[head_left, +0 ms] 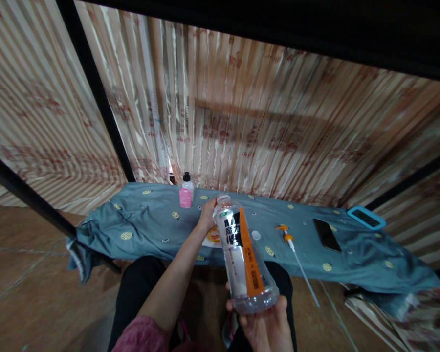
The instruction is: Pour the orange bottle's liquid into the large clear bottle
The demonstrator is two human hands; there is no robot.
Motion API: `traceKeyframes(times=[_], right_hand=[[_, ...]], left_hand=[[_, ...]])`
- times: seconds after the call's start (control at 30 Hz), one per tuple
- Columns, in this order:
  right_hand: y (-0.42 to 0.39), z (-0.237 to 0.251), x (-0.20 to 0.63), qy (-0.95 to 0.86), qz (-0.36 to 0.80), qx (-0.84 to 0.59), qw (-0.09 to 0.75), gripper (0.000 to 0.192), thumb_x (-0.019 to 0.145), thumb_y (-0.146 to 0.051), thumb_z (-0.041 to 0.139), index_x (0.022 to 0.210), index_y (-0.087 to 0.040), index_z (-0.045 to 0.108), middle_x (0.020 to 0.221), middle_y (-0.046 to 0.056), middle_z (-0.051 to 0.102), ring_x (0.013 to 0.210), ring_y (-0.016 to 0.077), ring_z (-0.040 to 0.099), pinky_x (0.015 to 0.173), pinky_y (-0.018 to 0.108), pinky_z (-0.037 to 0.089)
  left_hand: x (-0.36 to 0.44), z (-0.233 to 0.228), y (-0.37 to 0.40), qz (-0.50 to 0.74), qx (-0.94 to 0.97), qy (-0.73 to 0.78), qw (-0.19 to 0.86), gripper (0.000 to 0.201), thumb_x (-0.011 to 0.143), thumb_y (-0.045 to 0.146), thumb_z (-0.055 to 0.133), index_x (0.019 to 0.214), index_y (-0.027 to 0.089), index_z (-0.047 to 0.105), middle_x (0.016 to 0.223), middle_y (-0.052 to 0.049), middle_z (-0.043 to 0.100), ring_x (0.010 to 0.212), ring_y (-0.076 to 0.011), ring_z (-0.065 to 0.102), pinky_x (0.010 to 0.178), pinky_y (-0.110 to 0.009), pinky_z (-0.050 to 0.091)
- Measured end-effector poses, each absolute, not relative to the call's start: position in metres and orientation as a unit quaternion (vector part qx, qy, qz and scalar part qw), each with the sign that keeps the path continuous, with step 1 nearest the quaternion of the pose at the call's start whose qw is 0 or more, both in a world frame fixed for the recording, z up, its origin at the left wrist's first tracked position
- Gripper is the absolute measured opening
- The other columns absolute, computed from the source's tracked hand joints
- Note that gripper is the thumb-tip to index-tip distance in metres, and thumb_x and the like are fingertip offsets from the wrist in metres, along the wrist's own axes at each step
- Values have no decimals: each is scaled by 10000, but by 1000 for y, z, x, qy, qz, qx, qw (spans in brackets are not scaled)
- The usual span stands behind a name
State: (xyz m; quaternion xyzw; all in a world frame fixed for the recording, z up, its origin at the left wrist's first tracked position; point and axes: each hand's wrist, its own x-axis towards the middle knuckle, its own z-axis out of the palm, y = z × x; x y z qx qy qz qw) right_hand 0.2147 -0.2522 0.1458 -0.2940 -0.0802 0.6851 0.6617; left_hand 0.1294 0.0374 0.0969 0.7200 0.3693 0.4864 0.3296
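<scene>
Your right hand (267, 325) cups the base of a clear plastic bottle (242, 254), fingers wrapped around its bottom end (the open neck points up and away from you, toward the far edge of the bench). The bottle's long axis runs from your palm near your knees out over the near edge of the cloth-covered bench (150, 220), tilted slightly left. Your left hand (207, 215) reaches to the bottle's neck, fingers curled close against it; whether they pinch the rim or just touch it you cannot tell from here. A white cap (255, 235) lies on the cloth just right of the bottle, with a pump tube (295, 252) beyond it.
</scene>
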Motion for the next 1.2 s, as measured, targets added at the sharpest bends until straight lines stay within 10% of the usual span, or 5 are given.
traceKeyframes(times=[1.2], right_hand=[[-252,141,216,-91,689,-288,659,610,619,-650,966,1046,-222,885,1045,166,885,805,260,870,592,158,633]], left_hand=[[131,100,34,489,698,389,349,237,809,338,682,947,170,776,993,-119,847,942,-261,775,832,-305,606]])
